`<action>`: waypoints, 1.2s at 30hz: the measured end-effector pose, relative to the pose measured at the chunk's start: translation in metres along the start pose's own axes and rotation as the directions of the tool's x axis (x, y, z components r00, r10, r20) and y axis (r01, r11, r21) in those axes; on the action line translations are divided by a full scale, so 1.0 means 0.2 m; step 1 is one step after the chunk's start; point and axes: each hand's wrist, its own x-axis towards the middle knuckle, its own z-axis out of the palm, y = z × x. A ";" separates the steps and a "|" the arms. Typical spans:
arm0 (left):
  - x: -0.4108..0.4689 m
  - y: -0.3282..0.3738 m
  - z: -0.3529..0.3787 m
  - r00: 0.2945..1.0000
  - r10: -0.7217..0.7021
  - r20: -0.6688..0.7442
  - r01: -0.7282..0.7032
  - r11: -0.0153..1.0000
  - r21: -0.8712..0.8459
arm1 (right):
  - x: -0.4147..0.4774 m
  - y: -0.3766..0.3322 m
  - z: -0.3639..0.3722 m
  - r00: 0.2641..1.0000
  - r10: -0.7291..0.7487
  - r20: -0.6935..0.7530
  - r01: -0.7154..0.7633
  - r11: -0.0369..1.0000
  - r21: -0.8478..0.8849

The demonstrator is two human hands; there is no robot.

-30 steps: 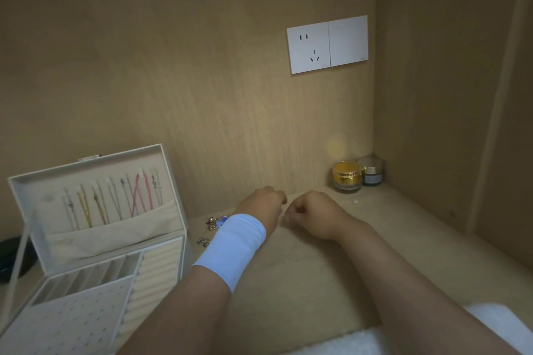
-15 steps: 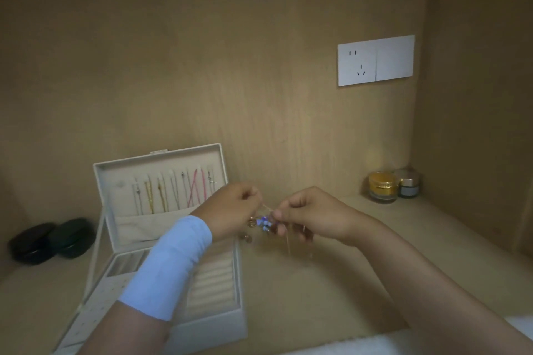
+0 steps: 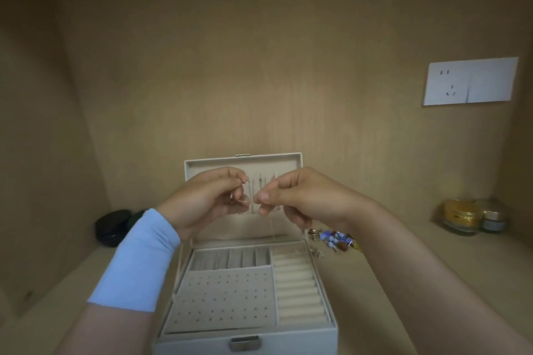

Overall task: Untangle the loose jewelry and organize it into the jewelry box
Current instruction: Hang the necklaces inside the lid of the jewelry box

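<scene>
Head view: your left hand (image 3: pixel 210 202) and right hand (image 3: pixel 297 196) are raised side by side, close together but not touching, above the back of the open jewelry box (image 3: pixel 288 337). Each hand has its fingers curled, thumb and forefinger pinching a thin chain (image 3: pixel 272 229). The chain is faint, and one strand hangs down from between your hands toward the box's back edge. Whether it reaches the box you cannot tell.

The rest of the loose jewelry (image 3: pixel 336 239), a heap with blue and amber beads, lies on the surface just beside the box's back right corner, partly hidden under your right forearm.

The box sits at the front middle of the surface with its lid (image 3: pixel 202 163) upright. Several necklaces (image 3: pixel 260 181) hang inside the lid behind your fingers. Its tray shows a perforated panel (image 3: pixel 225 297), ring rolls (image 3: pixel 297 282) along the right side and small slots (image 3: pixel 230 258) at the back.

A light blue wristband (image 3: pixel 138 262) wraps your left forearm. Two black cases (image 3: pixel 111 228) sit at the back left of the surface, two small jars (image 3: pixel 461 216) near the back right corner, and a white wall socket (image 3: pixel 470 81) above them.
</scene>
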 end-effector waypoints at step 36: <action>-0.19 -0.14 -0.43 0.988 -0.080 0.135 0.099 0.986 -0.135 | 0.23 0.12 0.23 0.968 0.188 0.163 -0.139 0.952 -0.272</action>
